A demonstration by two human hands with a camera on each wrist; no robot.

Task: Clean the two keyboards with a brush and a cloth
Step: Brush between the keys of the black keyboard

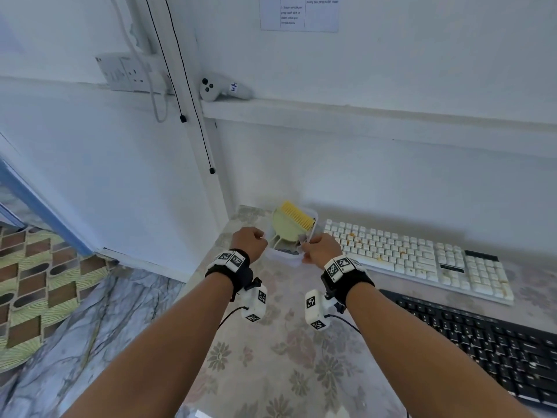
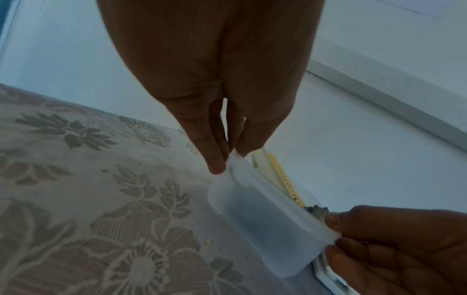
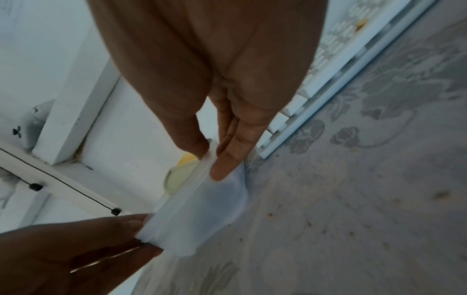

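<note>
A translucent plastic container stands at the table's far left corner, holding a pale green brush with yellow bristles and a dark grey cloth. My left hand pinches the container's left rim between thumb and fingers. My right hand pinches its right rim. A white keyboard with orange crumbs lies to the right of the container. A black keyboard lies nearer to me on the right.
A floral tablecloth covers the table. A white controller sits on a wall ledge above. Two black cords hang down the wall at left. Beyond the table's left edge are a marble floor and a patterned mat.
</note>
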